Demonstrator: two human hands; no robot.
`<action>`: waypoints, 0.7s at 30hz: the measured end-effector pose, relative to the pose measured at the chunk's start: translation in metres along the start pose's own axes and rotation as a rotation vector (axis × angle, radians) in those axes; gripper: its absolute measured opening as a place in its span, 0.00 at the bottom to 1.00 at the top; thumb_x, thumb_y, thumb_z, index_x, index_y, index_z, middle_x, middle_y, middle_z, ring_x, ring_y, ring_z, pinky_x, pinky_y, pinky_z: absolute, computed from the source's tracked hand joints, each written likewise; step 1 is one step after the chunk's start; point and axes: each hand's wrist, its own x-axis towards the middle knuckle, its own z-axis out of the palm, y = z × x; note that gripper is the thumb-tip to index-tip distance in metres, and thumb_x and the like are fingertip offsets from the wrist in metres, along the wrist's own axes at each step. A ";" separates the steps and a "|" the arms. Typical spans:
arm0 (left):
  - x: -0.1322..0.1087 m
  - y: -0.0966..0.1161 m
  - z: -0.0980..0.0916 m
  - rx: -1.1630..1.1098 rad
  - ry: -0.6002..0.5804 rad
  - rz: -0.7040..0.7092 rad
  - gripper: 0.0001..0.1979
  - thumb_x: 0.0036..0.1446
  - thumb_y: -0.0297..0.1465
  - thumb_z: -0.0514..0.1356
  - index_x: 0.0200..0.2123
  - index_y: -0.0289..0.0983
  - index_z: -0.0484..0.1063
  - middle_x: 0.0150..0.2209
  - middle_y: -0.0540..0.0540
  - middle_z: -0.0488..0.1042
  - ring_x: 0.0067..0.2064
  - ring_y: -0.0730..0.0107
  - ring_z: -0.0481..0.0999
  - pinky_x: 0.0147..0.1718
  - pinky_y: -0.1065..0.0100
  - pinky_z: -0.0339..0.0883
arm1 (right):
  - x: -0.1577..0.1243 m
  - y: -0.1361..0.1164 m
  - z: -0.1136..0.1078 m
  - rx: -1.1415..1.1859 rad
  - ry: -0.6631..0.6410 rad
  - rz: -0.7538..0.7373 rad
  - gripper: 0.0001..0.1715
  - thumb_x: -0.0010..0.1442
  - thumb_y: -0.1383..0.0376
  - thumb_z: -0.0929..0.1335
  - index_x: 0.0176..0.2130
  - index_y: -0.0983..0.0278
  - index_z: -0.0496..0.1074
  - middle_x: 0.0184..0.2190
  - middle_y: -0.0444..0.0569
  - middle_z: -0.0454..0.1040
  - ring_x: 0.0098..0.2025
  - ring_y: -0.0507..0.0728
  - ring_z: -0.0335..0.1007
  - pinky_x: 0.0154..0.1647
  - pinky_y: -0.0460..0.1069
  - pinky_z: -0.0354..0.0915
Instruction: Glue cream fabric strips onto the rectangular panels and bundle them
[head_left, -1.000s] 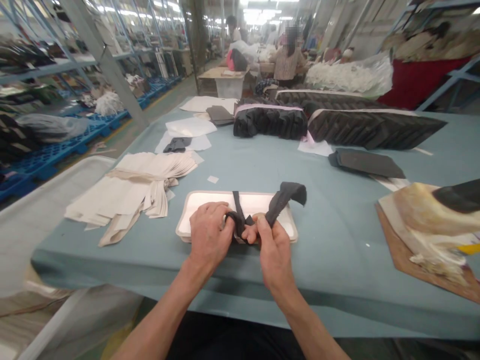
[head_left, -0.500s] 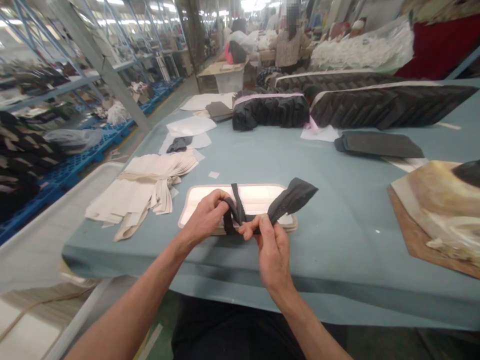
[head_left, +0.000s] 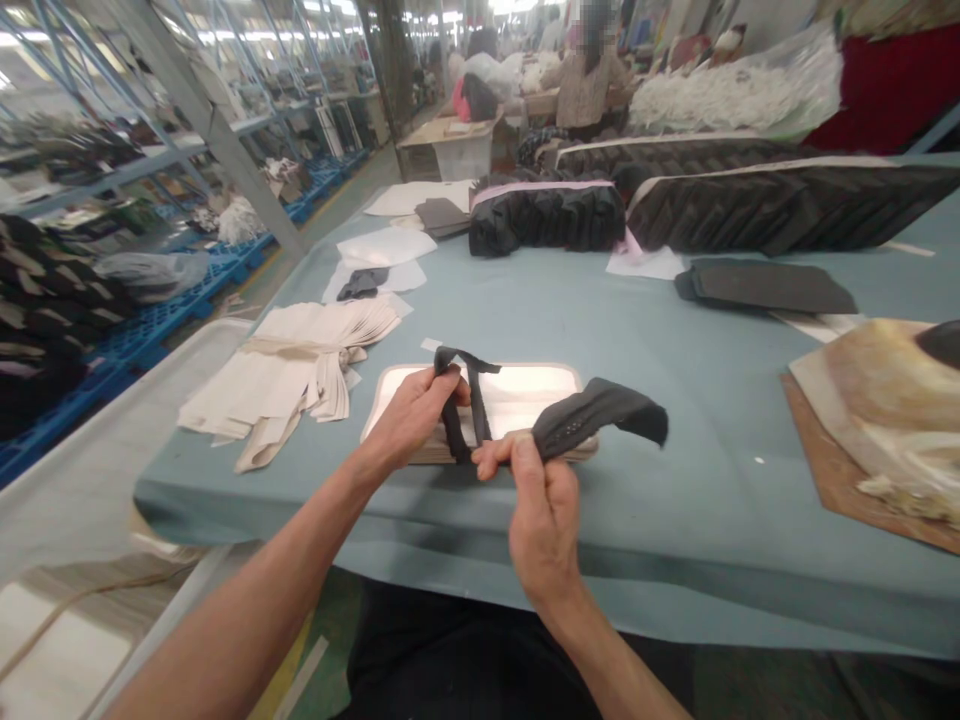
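A stack of cream-coloured flat pieces (head_left: pixel 525 385) lies near the table's front edge, with a dark cloth strip (head_left: pixel 480 400) passing round its middle. My left hand (head_left: pixel 420 405) pinches one end of the strip above the stack's left half, and the tail loops up and over the fingers. My right hand (head_left: pixel 536 490) is closed on the other, wider end (head_left: pixel 600 412) at the stack's front edge; that end sticks out to the right. Where the strip crosses between my hands is partly hidden by the fingers.
Fanned cream pieces (head_left: pixel 292 360) lie at left on the green-covered table (head_left: pixel 675 500). Bundles of dark pieces (head_left: pixel 551 215) stand at the back, a dark flat stack (head_left: pixel 765 287) before them. A brown board (head_left: pixel 840 460) is at right. A person (head_left: pixel 585 85) is in the background.
My left hand has lifted its end of the strip slightly, and the tail now arches above the stack. The wide end in my right hand has stretched farther right and droops at its tip.
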 end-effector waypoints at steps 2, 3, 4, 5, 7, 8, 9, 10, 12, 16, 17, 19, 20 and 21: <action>0.004 0.001 -0.001 0.037 -0.014 0.018 0.23 0.64 0.49 0.54 0.27 0.38 0.74 0.30 0.46 0.77 0.36 0.61 0.74 0.38 0.64 0.65 | -0.010 0.007 0.006 -0.036 -0.064 -0.036 0.26 0.77 0.53 0.61 0.30 0.60 0.72 0.29 0.44 0.75 0.40 0.56 0.76 0.51 0.52 0.69; 0.006 0.002 -0.002 0.056 -0.025 0.028 0.22 0.64 0.48 0.54 0.27 0.38 0.74 0.29 0.47 0.76 0.35 0.62 0.73 0.37 0.64 0.65 | -0.014 0.012 0.008 -0.053 -0.087 -0.058 0.26 0.77 0.52 0.61 0.30 0.60 0.72 0.29 0.45 0.74 0.39 0.56 0.76 0.51 0.52 0.69; 0.007 0.003 -0.002 0.075 -0.037 0.038 0.22 0.64 0.47 0.54 0.26 0.38 0.73 0.29 0.47 0.76 0.34 0.63 0.73 0.36 0.65 0.64 | -0.018 0.017 0.010 -0.069 -0.103 -0.077 0.26 0.77 0.51 0.61 0.31 0.60 0.72 0.29 0.45 0.74 0.38 0.56 0.76 0.52 0.53 0.69; 0.008 0.004 -0.002 0.094 -0.050 0.050 0.21 0.64 0.46 0.54 0.26 0.39 0.73 0.28 0.48 0.75 0.33 0.64 0.72 0.35 0.65 0.62 | -0.021 0.023 0.011 -0.089 -0.112 -0.093 0.27 0.77 0.51 0.60 0.31 0.60 0.71 0.29 0.45 0.74 0.37 0.56 0.75 0.54 0.54 0.69; 0.010 0.009 -0.002 0.128 -0.085 0.069 0.20 0.64 0.44 0.53 0.25 0.38 0.73 0.27 0.48 0.74 0.31 0.65 0.71 0.33 0.66 0.60 | -0.026 0.033 0.010 -0.134 -0.122 -0.118 0.28 0.78 0.52 0.58 0.29 0.59 0.69 0.28 0.44 0.73 0.34 0.55 0.74 0.56 0.55 0.69; 0.010 0.012 -0.002 0.141 -0.107 0.076 0.20 0.64 0.43 0.53 0.25 0.38 0.73 0.26 0.48 0.74 0.31 0.65 0.70 0.32 0.66 0.60 | -0.027 0.037 0.010 -0.159 -0.127 -0.128 0.28 0.79 0.53 0.57 0.29 0.58 0.67 0.27 0.44 0.72 0.34 0.55 0.73 0.56 0.55 0.69; 0.011 0.015 -0.002 0.151 -0.128 0.083 0.19 0.64 0.42 0.53 0.26 0.38 0.73 0.26 0.48 0.74 0.30 0.66 0.70 0.31 0.66 0.60 | -0.028 0.041 0.009 -0.184 -0.135 -0.140 0.28 0.79 0.54 0.57 0.28 0.58 0.67 0.27 0.44 0.72 0.33 0.55 0.73 0.56 0.55 0.69; 0.012 0.017 -0.002 0.158 -0.145 0.090 0.19 0.64 0.42 0.53 0.26 0.38 0.73 0.26 0.48 0.74 0.30 0.66 0.70 0.31 0.66 0.59 | -0.029 0.043 0.007 -0.210 -0.149 -0.156 0.28 0.79 0.55 0.56 0.29 0.58 0.66 0.27 0.44 0.72 0.33 0.55 0.73 0.56 0.55 0.69; 0.016 0.023 -0.002 0.173 -0.164 0.113 0.19 0.64 0.41 0.53 0.26 0.38 0.72 0.26 0.48 0.73 0.29 0.67 0.69 0.32 0.66 0.59 | -0.030 0.047 0.005 -0.262 -0.176 -0.197 0.26 0.79 0.58 0.55 0.30 0.57 0.67 0.28 0.45 0.72 0.34 0.55 0.73 0.56 0.56 0.70; 0.029 0.030 0.001 0.223 -0.157 0.185 0.19 0.65 0.39 0.53 0.23 0.38 0.70 0.22 0.51 0.67 0.28 0.68 0.64 0.31 0.66 0.55 | -0.029 0.058 0.002 -0.372 -0.216 -0.351 0.23 0.77 0.64 0.55 0.31 0.56 0.67 0.25 0.44 0.70 0.31 0.56 0.69 0.55 0.57 0.70; 0.034 0.031 0.003 0.235 -0.149 0.201 0.19 0.65 0.39 0.53 0.23 0.38 0.71 0.22 0.51 0.66 0.28 0.67 0.64 0.31 0.66 0.54 | -0.029 0.061 0.002 -0.398 -0.241 -0.407 0.23 0.76 0.64 0.55 0.30 0.56 0.67 0.24 0.44 0.70 0.29 0.56 0.67 0.54 0.57 0.70; 0.042 0.031 0.006 0.252 -0.123 0.226 0.19 0.66 0.37 0.52 0.24 0.38 0.71 0.23 0.51 0.67 0.28 0.67 0.64 0.32 0.65 0.54 | -0.029 0.063 0.002 -0.450 -0.321 -0.521 0.21 0.74 0.61 0.57 0.31 0.56 0.69 0.24 0.44 0.70 0.28 0.57 0.64 0.54 0.57 0.69; 0.047 0.031 0.007 0.257 -0.108 0.233 0.18 0.67 0.36 0.52 0.24 0.38 0.70 0.24 0.51 0.68 0.28 0.67 0.64 0.32 0.65 0.54 | -0.029 0.063 0.003 -0.475 -0.371 -0.574 0.18 0.73 0.60 0.59 0.32 0.56 0.71 0.24 0.44 0.70 0.29 0.57 0.64 0.55 0.58 0.68; 0.051 0.030 0.009 0.261 -0.094 0.236 0.19 0.67 0.35 0.52 0.24 0.38 0.70 0.24 0.51 0.68 0.28 0.68 0.64 0.32 0.65 0.54 | -0.029 0.063 0.003 -0.495 -0.417 -0.621 0.16 0.71 0.59 0.60 0.33 0.57 0.71 0.24 0.45 0.70 0.29 0.58 0.63 0.56 0.58 0.67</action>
